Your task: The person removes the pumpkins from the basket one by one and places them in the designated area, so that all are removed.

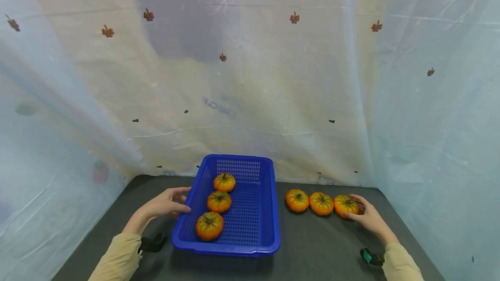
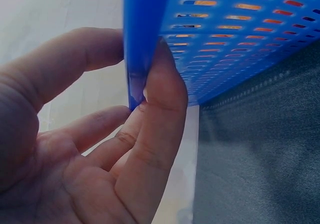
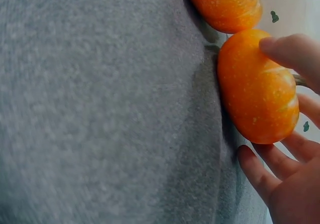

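Note:
A blue plastic basket (image 1: 250, 211) with perforated walls stands on the dark table. Three small orange pumpkins lie along its left side, the nearest pumpkin (image 1: 209, 226) the largest in view. My left hand (image 1: 168, 205) grips the basket's left rim (image 2: 142, 44), thumb on one side and fingers on the other. To the right of the basket, three more pumpkins sit in a row: the left pumpkin (image 1: 297, 200), the middle pumpkin (image 1: 321, 204) and the right pumpkin (image 1: 345, 206). My right hand (image 1: 369, 216) holds the right pumpkin, its thumb and fingers curved around it.
The dark cloth-covered table (image 1: 312, 246) reaches back to a pale plastic curtain (image 1: 250, 90) printed with leaves, which also hangs at both sides. Dark bands circle both wrists, the left wristband (image 1: 153, 243) lying close to the basket's near left corner.

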`<state>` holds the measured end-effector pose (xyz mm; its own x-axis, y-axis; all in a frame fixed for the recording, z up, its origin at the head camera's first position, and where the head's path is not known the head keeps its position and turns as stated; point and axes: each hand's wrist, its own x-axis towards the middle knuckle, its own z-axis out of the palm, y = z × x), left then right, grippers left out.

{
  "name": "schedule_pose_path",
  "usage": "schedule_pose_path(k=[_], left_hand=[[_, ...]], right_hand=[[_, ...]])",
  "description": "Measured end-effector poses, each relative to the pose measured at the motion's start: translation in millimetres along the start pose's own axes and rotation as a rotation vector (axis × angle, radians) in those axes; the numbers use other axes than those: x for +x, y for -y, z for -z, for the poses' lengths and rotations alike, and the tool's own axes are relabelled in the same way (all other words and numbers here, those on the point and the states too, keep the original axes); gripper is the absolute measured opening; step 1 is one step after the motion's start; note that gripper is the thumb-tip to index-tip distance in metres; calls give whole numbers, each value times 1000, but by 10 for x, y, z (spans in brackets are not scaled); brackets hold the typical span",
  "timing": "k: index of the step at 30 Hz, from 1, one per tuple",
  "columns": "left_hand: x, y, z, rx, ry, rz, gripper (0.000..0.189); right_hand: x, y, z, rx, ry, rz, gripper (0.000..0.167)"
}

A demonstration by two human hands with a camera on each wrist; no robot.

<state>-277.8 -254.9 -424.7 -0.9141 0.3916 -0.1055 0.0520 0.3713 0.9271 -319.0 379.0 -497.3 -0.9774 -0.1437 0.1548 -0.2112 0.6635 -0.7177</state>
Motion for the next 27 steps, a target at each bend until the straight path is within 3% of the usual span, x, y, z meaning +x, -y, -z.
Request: schedule_pose_path(k=[12,27], left_hand=[[-1,-15,-4,15,-2,0,80],[5,8,-1,25,-4,4,81]], right_hand=[[-31,80,127,41,-1,17,74],[15,493,322,58,-28,210,75]])
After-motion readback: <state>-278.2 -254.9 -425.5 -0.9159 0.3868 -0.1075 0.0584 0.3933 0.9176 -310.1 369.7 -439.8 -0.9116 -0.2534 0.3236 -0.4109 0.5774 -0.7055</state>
